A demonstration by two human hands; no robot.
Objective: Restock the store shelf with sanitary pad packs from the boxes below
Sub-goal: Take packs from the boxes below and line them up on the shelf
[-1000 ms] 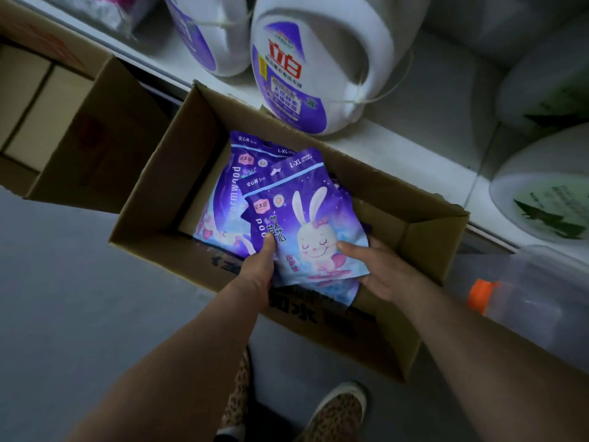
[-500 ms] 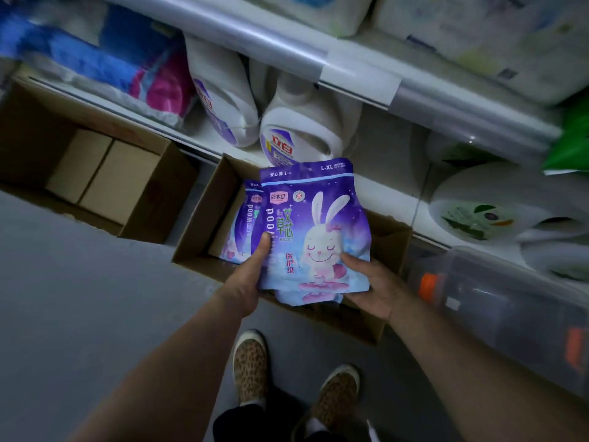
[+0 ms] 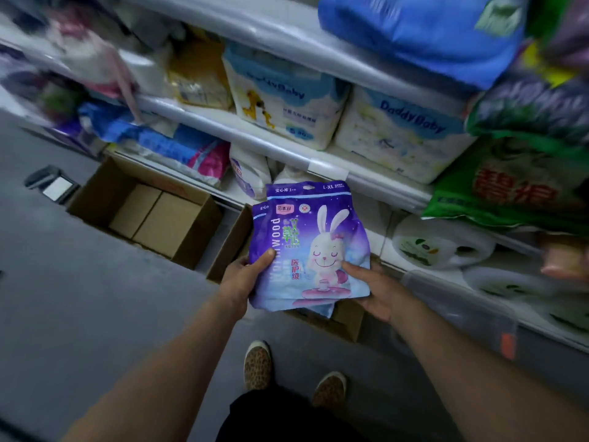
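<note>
I hold a small stack of purple sanitary pad packs with a white rabbit printed on the front, lifted above the cardboard box on the floor. My left hand grips the stack's lower left edge, thumb on the front. My right hand grips the lower right edge from beneath, thumb on the front. A second pack peeks out behind the top one at the left and bottom. The box is mostly hidden behind the packs.
Another open cardboard box with inner cartons sits on the floor to the left. Shelves ahead hold diaper packs, detergent jugs, a green bag and blue packs. My two shoes stand on grey floor.
Both hands lifted the stack of packs up out of the box. The view tilted upward, so higher shelves with diaper packs have come into sight.
</note>
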